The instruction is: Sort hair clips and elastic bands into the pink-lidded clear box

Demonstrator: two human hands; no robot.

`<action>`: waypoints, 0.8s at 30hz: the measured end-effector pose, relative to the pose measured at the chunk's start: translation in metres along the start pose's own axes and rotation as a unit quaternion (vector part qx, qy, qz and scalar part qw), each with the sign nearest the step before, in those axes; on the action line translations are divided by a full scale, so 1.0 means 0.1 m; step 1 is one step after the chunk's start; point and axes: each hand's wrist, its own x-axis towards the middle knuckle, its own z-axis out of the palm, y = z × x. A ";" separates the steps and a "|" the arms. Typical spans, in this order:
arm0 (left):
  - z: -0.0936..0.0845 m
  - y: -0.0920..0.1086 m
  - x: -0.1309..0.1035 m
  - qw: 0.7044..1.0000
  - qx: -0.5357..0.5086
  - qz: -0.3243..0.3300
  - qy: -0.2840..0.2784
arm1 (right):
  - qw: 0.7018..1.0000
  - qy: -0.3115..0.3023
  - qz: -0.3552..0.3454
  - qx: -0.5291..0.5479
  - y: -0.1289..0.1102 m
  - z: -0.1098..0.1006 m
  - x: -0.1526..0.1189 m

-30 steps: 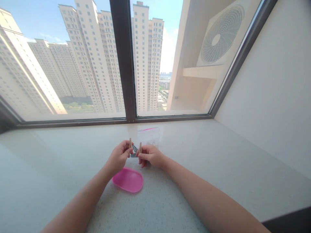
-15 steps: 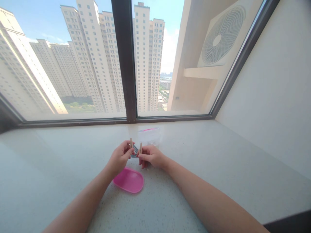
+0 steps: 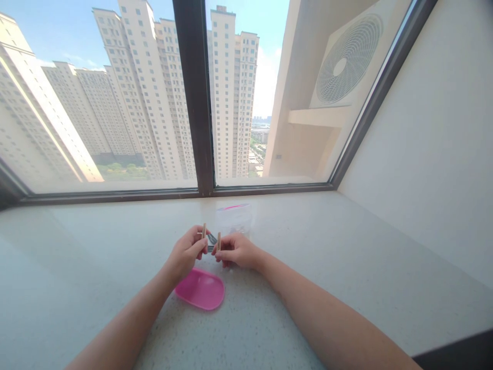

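Note:
My left hand [image 3: 187,250] is closed, pinching a small light-brown wooden piece [image 3: 204,229] that stands upright between thumb and fingers. A similar wooden piece [image 3: 219,239] is pinched upright in my right hand [image 3: 239,251]. Thin dark grey strands [image 3: 211,239] span the gap between the two hands; how they join the wooden pieces is too small to make out. Just below the hands, a shallow pink tray [image 3: 204,292] rests on the pale counter, partly behind my left wrist. Beyond my right hand lies a clear zip bag [image 3: 234,215] with a pink seal.
The pale speckled counter [image 3: 370,262] runs back to a window with a dark frame [image 3: 206,190]. A white wall [image 3: 427,154] bounds the right side. Small indistinct contents show inside the zip bag.
Both hands, still holding the wooden pieces, appear slightly further left and lower. The whole view has also shifted a little; the grips look the same.

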 end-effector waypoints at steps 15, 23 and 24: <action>0.01 -0.09 0.03 0.999 0.028 0.007 -0.027 | 1.000 0.001 0.013 0.026 -0.01 -0.02 0.01; 0.03 -0.07 0.03 0.999 0.028 0.008 -0.037 | 1.000 -0.006 0.015 0.023 0.01 -0.02 0.02; 0.03 -0.08 0.03 0.999 0.032 0.009 -0.038 | 1.000 -0.007 0.015 0.022 0.01 -0.02 0.02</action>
